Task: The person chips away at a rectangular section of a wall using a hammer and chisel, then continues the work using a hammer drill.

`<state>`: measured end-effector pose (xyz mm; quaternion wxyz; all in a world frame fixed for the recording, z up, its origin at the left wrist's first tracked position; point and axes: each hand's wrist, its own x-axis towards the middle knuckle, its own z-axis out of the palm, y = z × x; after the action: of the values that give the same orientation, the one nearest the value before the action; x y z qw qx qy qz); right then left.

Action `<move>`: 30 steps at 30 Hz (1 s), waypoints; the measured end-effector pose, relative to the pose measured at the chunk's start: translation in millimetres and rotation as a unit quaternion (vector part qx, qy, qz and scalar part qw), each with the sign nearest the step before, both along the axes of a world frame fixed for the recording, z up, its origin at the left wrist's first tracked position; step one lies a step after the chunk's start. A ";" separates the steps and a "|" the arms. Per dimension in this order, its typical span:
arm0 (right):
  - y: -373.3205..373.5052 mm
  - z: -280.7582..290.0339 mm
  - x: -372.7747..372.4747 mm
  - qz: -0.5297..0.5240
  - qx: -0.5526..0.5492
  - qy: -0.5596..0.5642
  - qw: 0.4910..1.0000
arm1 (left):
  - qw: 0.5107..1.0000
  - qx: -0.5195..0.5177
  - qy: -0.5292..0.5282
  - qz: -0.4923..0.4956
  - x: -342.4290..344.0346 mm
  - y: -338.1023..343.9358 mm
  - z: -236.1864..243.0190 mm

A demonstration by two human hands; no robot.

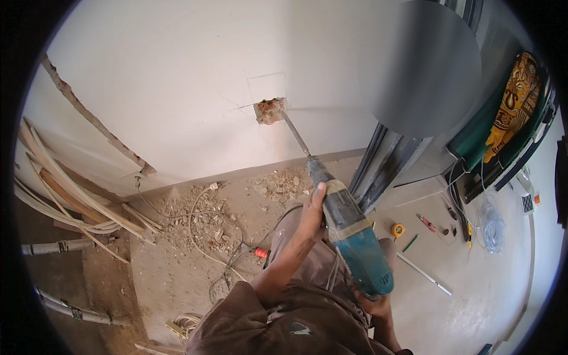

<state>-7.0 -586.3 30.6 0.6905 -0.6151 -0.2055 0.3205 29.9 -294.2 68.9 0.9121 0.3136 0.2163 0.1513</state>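
A teal and black rotary hammer (361,260) points up and forward, its long steel bit (296,133) reaching a rough square hole (269,110) chipped into the white wall, with exposed rubble inside. Pencil lines surround the hole. My left hand (313,210) is closed round the front of the tool, just behind the chuck. My right hand (373,302) is at the tool's rear, partly hidden under the body, apparently on the handle, though its fingers are mostly hidden. My clothed lap and legs lie beneath the tool.
Rubble (219,228) and cables cover the floor by the wall. Bundled conduits (77,213) curve along the left. Right of me lie a tape measure (397,229), small tools (427,223), a metal rod (423,273) and coiled clear tubing (494,228). Dark metal profiles (384,165) stand beside a blurred grey patch.
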 end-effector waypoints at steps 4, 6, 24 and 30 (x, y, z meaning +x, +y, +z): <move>41.1 19.2 -20.4 -0.036 -0.045 -0.163 0.985 | 0.999 -0.019 -0.007 -0.036 -5.6 21.2 5.7; 65.5 34.0 -35.5 -0.041 -0.005 -0.180 0.983 | 0.996 -0.054 -0.041 -0.055 -10.9 32.5 4.6; 165.4 -0.6 -109.5 0.143 -0.170 -0.244 0.944 | 0.939 -0.185 -0.239 -0.167 -58.8 121.4 -74.5; 148.7 -30.4 -96.2 0.088 -0.033 -0.199 0.975 | 0.975 -0.131 -0.122 -0.131 -51.5 111.0 -54.3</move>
<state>-103.1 -437.7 0.2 0.5838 -0.6688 -0.3814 0.2577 -21.6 -183.2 14.6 0.9767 0.1962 0.0780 0.0385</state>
